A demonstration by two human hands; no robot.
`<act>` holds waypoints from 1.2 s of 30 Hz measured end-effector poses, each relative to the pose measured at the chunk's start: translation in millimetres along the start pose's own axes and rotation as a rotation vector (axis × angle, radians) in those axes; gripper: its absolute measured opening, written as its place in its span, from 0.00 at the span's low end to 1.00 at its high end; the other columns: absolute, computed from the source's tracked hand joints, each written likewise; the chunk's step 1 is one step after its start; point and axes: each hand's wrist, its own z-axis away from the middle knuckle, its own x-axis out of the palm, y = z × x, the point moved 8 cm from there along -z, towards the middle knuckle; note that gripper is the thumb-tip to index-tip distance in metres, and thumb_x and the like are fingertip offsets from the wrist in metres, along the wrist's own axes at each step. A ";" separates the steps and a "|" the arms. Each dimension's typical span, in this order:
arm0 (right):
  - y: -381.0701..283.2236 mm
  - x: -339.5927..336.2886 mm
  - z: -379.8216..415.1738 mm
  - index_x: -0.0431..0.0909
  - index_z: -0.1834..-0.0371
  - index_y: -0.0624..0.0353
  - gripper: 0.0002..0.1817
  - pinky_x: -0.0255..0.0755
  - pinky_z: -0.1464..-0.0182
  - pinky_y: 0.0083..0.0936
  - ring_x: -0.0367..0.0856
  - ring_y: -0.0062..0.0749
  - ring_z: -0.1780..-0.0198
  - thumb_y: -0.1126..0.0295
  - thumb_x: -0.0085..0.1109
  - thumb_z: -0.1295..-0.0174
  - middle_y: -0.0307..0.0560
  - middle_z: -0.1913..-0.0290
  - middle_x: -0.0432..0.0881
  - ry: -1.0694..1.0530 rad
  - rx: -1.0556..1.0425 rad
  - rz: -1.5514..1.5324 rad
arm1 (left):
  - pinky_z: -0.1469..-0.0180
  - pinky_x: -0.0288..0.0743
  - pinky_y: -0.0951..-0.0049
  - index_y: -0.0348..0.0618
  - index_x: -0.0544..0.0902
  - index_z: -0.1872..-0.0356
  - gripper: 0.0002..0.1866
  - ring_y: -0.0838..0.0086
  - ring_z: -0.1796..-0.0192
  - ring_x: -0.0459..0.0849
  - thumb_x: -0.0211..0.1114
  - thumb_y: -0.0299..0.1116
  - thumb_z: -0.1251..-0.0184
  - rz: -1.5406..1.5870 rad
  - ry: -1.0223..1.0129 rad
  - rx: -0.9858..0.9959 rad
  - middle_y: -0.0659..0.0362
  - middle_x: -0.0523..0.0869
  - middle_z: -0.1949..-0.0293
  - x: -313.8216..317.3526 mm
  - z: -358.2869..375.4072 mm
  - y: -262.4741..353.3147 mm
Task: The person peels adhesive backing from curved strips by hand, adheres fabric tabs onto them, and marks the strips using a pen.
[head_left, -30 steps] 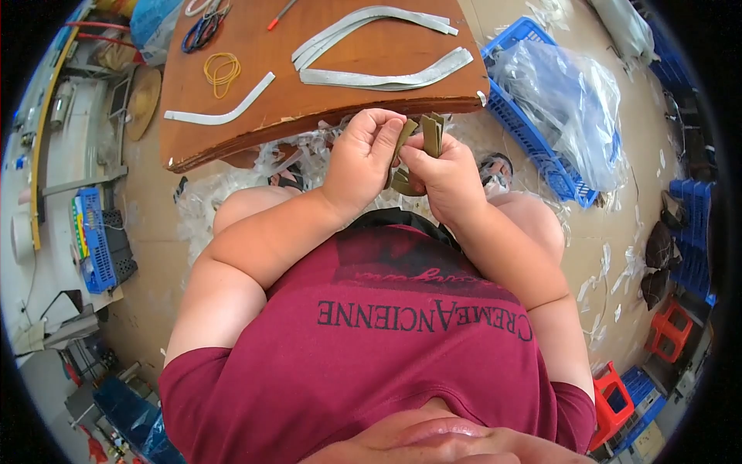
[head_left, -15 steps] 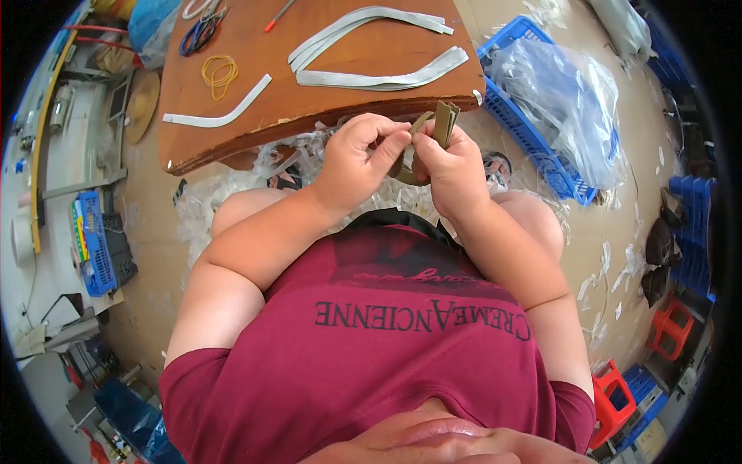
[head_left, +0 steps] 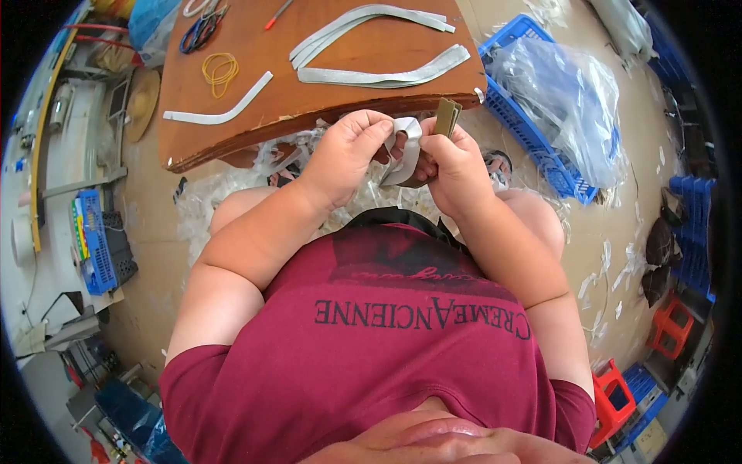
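Note:
Beyond the table's front edge, on the near side, my left hand (head_left: 354, 151) pinches the end of a pale backing strip (head_left: 407, 143). My right hand (head_left: 454, 162) grips a brown strip (head_left: 446, 117), whose folded end stands up above the thumb. The pale strip curls in a loop between both hands, and its lower part lies partly hidden behind the right fingers. On the brown table (head_left: 255, 39) lie bundles of grey-white strips (head_left: 382, 75), a single white strip (head_left: 224, 114) and yellow rubber bands (head_left: 219, 74).
Dark-handled scissors (head_left: 202, 32) and a red-tipped pen (head_left: 277, 17) lie at the back of the table. A blue crate (head_left: 519, 127) with clear plastic bags (head_left: 556, 93) stands at the right. Scraps cover the floor below. Red stools (head_left: 613, 402) are at the lower right.
My left hand has moved slightly left. A pale strip now shows looped between the hands, where a brown loop showed before.

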 end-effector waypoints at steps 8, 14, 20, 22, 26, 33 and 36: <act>-25.3 24.7 9.2 0.76 0.71 0.65 0.13 0.59 0.71 0.20 0.67 0.26 0.72 0.68 0.43 0.53 0.46 0.71 0.76 -0.116 -0.095 -0.123 | 0.56 0.73 0.69 0.40 0.75 0.56 0.10 0.69 0.60 0.81 0.48 0.34 0.28 0.345 0.050 -0.056 0.56 0.83 0.63 -23.3 -5.4 0.5; -19.3 29.5 24.0 0.69 0.73 0.60 0.06 0.56 0.78 0.21 0.64 0.24 0.79 0.71 0.43 0.50 0.44 0.80 0.72 -0.402 -0.035 0.073 | 0.55 0.76 0.64 0.41 0.80 0.63 0.11 0.67 0.62 0.82 0.50 0.34 0.30 0.617 0.160 0.239 0.57 0.83 0.66 -103.9 18.5 81.0; 15.6 17.9 26.3 0.70 0.70 0.56 0.03 0.56 0.77 0.18 0.64 0.19 0.79 0.72 0.45 0.44 0.37 0.80 0.70 -0.272 0.308 0.491 | 0.62 0.73 0.73 0.41 0.74 0.58 0.10 0.74 0.64 0.76 0.45 0.33 0.27 0.367 0.480 0.716 0.60 0.79 0.64 -256.0 155.9 207.3; 20.4 11.4 20.5 0.71 0.71 0.58 0.05 0.61 0.75 0.20 0.66 0.19 0.78 0.71 0.44 0.43 0.38 0.79 0.71 -0.258 0.252 0.760 | 0.66 0.71 0.74 0.39 0.74 0.58 0.10 0.74 0.67 0.74 0.47 0.33 0.27 0.367 0.721 0.816 0.61 0.78 0.66 -296.0 207.3 235.6; 8.9 9.5 10.9 0.74 0.69 0.65 0.13 0.71 0.61 0.41 0.78 0.48 0.68 0.65 0.46 0.44 0.58 0.73 0.78 -0.177 0.042 1.417 | 0.73 0.67 0.79 0.39 0.74 0.60 0.10 0.76 0.70 0.73 0.50 0.36 0.27 -0.026 1.165 0.985 0.59 0.78 0.67 -272.8 258.7 288.8; 15.6 12.5 4.1 0.73 0.67 0.66 0.15 0.68 0.55 0.49 0.76 0.63 0.59 0.63 0.48 0.45 0.67 0.66 0.79 -0.209 0.025 1.504 | 0.76 0.66 0.81 0.42 0.77 0.60 0.13 0.81 0.78 0.72 0.57 0.42 0.30 -0.654 1.118 0.755 0.63 0.77 0.76 -240.4 201.4 308.9; 19.6 13.2 0.0 0.73 0.68 0.66 0.15 0.68 0.56 0.49 0.76 0.63 0.60 0.63 0.47 0.46 0.67 0.67 0.79 -0.225 0.007 1.463 | 0.78 0.65 0.83 0.42 0.78 0.58 0.14 0.83 0.81 0.71 0.59 0.43 0.32 -0.635 1.108 0.743 0.65 0.76 0.79 -268.8 174.7 311.0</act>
